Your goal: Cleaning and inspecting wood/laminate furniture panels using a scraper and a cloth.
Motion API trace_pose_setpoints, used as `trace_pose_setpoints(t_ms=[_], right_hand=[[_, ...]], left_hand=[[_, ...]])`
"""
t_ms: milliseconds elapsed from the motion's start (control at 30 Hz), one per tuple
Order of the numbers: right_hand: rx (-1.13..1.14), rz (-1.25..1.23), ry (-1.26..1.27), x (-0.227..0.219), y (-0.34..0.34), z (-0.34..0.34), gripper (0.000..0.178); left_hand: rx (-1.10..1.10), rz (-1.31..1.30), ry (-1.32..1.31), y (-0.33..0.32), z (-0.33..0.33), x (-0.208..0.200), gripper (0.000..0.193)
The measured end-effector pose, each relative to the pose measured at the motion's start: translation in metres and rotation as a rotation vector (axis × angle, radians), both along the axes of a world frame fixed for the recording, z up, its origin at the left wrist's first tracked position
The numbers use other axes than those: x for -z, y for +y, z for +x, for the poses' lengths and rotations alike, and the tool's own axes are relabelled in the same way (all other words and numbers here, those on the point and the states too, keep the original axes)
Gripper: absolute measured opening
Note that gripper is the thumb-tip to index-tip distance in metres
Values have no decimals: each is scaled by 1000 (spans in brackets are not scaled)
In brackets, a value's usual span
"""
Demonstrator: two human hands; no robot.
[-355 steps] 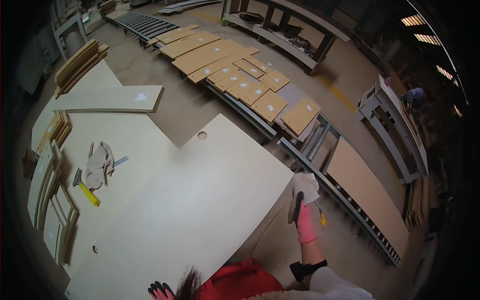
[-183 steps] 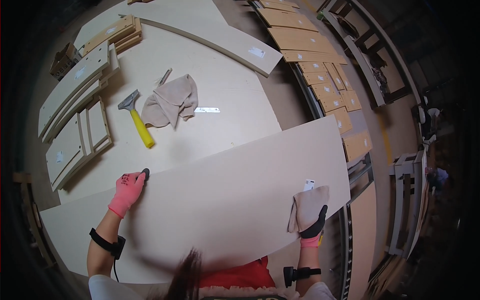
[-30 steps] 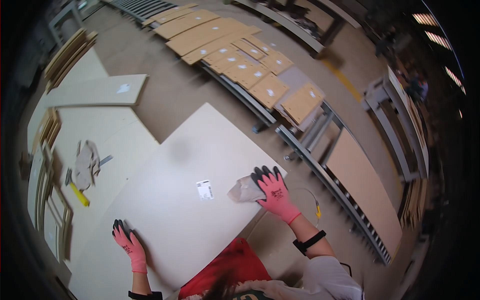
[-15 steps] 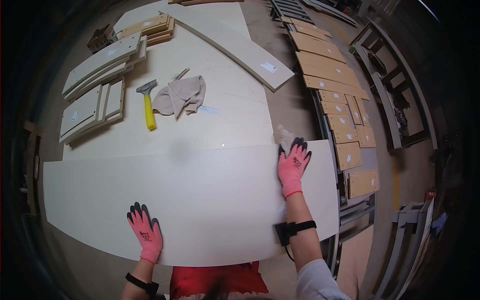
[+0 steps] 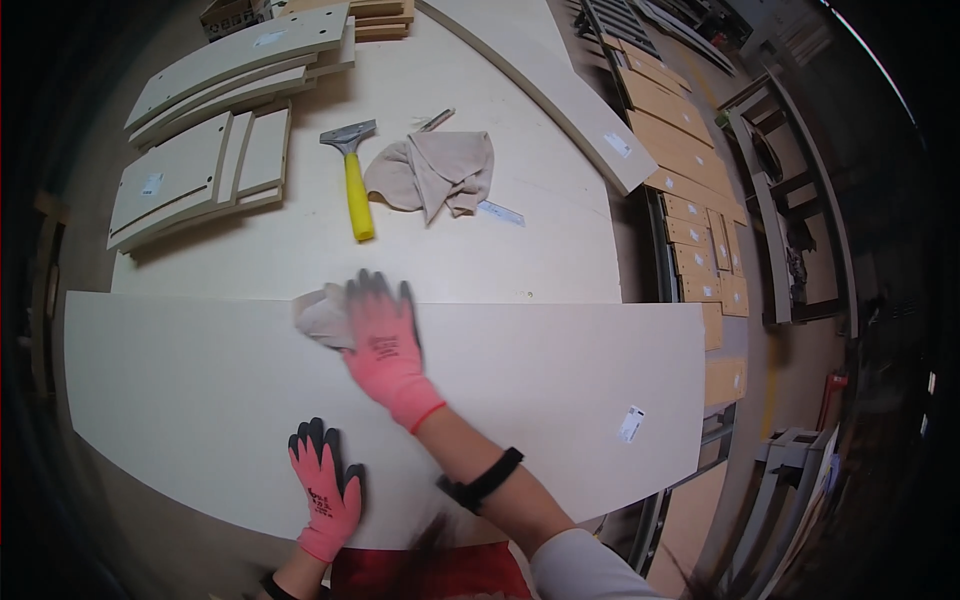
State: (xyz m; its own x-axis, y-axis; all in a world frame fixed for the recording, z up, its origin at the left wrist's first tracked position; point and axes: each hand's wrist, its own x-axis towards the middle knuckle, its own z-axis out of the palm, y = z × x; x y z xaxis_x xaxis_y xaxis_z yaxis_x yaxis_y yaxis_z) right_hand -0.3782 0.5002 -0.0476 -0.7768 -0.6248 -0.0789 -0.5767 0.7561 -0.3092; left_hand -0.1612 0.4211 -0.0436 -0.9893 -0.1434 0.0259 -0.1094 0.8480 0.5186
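Note:
A long pale panel (image 5: 190,390) lies flat across the front of the table. My left hand (image 5: 327,495), in a pink glove with dark fingertips, rests on its near edge with the fingers spread. In the same kind of glove, my right hand (image 5: 385,355) presses a light cloth (image 5: 320,316) onto the panel near its far edge, left of the middle. The cloth bunches out to the left of that hand; part of it is hidden under the palm, and the fingers are slightly blurred. A white label (image 5: 631,424) sticks to the panel's right end.
Beyond the panel lie a yellow-handled scraper (image 5: 354,185) and a crumpled beige cloth (image 5: 440,175). Stacked pale boards (image 5: 180,180) stand at left. A long narrow board (image 5: 540,90) crosses the far right. Wood-coloured pieces (image 5: 680,140) line a roller conveyor on the right.
My right hand has swept the cloth leftward along the panel's far edge, uncovering the label. My left hand stays on the near edge. The whole view has shifted.

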Motion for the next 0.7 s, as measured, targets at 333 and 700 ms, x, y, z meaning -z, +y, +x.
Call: trace_pose_setpoints(t_ms=[333,700], right_hand=[[1319,283,164,28,337,-50,57],[-105,101,-111,-9,-181,30,64]], left_hand=[[-418,-475,-56,-212,58,26,51],[-435,-530,-39,-214,61,24,51]])
